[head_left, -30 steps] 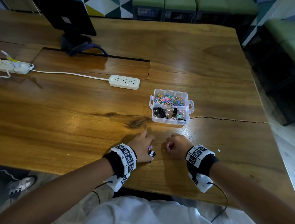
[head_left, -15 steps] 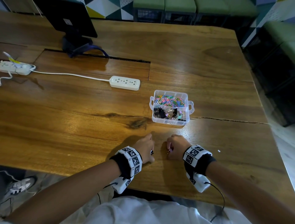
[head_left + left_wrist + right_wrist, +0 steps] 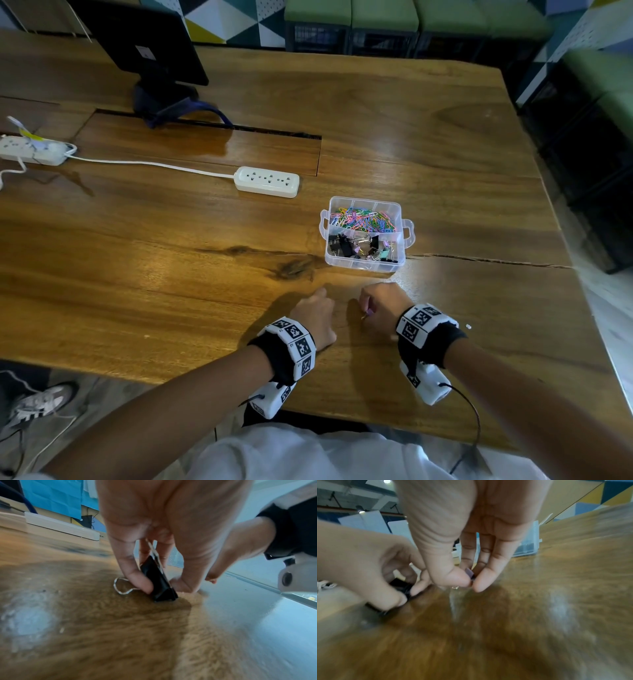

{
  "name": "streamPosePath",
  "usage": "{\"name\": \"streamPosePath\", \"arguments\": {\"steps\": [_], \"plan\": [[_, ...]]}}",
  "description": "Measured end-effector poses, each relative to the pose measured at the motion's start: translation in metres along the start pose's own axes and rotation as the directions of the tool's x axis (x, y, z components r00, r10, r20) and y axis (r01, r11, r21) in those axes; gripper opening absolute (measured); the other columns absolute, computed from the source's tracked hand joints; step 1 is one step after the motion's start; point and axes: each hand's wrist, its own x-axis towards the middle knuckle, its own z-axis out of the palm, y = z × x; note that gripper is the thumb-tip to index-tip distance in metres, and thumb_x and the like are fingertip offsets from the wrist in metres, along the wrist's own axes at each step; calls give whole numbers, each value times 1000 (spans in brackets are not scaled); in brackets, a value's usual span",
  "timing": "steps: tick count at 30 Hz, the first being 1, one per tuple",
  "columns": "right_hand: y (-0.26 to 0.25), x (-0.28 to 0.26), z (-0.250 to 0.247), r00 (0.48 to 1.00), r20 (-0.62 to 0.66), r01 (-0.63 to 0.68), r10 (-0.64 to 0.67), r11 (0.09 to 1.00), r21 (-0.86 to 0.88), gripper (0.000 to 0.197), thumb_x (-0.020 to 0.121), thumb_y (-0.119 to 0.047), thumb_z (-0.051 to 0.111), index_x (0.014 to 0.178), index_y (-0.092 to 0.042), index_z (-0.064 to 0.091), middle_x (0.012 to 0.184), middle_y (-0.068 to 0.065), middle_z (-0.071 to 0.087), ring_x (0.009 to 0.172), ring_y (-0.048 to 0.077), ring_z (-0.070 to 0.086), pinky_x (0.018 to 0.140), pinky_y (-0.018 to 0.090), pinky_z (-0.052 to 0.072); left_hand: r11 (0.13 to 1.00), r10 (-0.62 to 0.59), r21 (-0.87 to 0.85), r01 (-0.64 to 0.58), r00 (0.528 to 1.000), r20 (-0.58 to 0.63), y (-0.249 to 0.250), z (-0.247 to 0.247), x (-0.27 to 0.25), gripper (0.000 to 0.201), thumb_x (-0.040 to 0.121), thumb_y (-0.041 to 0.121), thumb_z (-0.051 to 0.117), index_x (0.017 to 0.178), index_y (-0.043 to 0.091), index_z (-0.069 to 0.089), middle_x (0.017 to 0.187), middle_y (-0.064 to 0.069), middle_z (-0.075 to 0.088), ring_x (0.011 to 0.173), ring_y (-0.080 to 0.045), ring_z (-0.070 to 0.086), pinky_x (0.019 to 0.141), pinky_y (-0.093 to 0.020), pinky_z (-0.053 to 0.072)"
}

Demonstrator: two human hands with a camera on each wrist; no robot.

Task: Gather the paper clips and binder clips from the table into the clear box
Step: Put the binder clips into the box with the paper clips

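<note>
My left hand (image 3: 154, 524) pinches a black binder clip (image 3: 158, 582) that touches the table (image 3: 171, 274); my right hand (image 3: 462, 536) pinches a small purple binder clip (image 3: 469, 573) just above the wood. Best to lift both straight up, keep the pinch firm, and drop them in the near compartment of the clear box (image 3: 407, 233), with the other binder clips. A power strip (image 3: 267, 181) lies well apart; I judge nothing blocks the way.

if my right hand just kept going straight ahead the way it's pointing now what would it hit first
Most likely the clear box. The right hand, pinching a small purple binder clip, points across bare table toward the box's near wall; nothing else shows between them, though depth is hard to judge.
</note>
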Motion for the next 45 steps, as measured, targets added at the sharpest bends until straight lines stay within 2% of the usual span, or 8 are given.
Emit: {"name": "streamPosePath", "arguments": {"steps": [6,11,20,29,33,38,43,45], "plan": [[4,10,-50,965,-234,-61,117,971,232,15,72,-11,70,77,-19,57,76,-10,57,72,7,55,64,17,44,1000,30,7,-30,999,19,-5,-9,3,17,76,16,66,81,12,50,114,-5,51,96,-25,55,80,-33,51],[20,29,-72,888,-404,-99,218,951,294,15,73,-12,69,76,-21,58,78,-5,60,70,10,53,54,9,32,999,33,-39,-32,999,27,-6,-22,10,18,73,22,67,77,13,53,107,-5,55,98,-24,56,80,-33,48],[29,32,-61,894,-402,-106,199,964,243,18,81,-6,58,91,-16,69,102,3,67,83,16,59,76,20,42,977,83,-184,-105,989,-120,15,-69,35,25,73,22,72,68,17,48,85,-1,52,75,-16,49,59,-24,37],[31,24,-42,917,-366,-99,155,981,167,17,80,-11,59,93,-18,68,101,2,66,73,11,51,70,18,40,903,-22,-410,-129,939,-344,29,-101,78,29,79,16,63,60,23,42,81,-1,56,80,-16,53,73,-30,46],[31,24,-44,922,-356,-102,153,982,160,18,82,-12,58,94,-20,69,104,1,65,75,10,50,72,18,39,871,-89,-488,-60,957,-277,25,-93,89,9,87,14,55,84,14,63,105,-5,64,99,-20,59,80,-29,47],[33,22,-46,928,-338,-98,156,978,183,20,82,-9,56,94,-19,69,104,0,66,75,9,51,72,18,39,849,-81,-524,-64,965,-249,15,-86,89,23,91,3,45,100,9,65,119,-8,64,105,-24,61,80,-27,46],[27,22,-46,925,-345,-89,160,973,213,21,83,-6,55,95,-17,69,106,1,66,77,8,51,75,16,41,910,88,-391,-141,985,-150,12,-84,78,36,90,-1,44,120,10,62,124,-8,63,116,-22,58,97,-23,44],[23,21,-45,928,-340,-89,154,976,200,23,84,-5,55,98,-17,69,107,0,67,77,7,51,75,14,40,937,170,-297,-186,982,-77,18,-83,71,40,92,1,43,128,14,57,131,-8,59,119,-23,56,96,-22,42]]}}
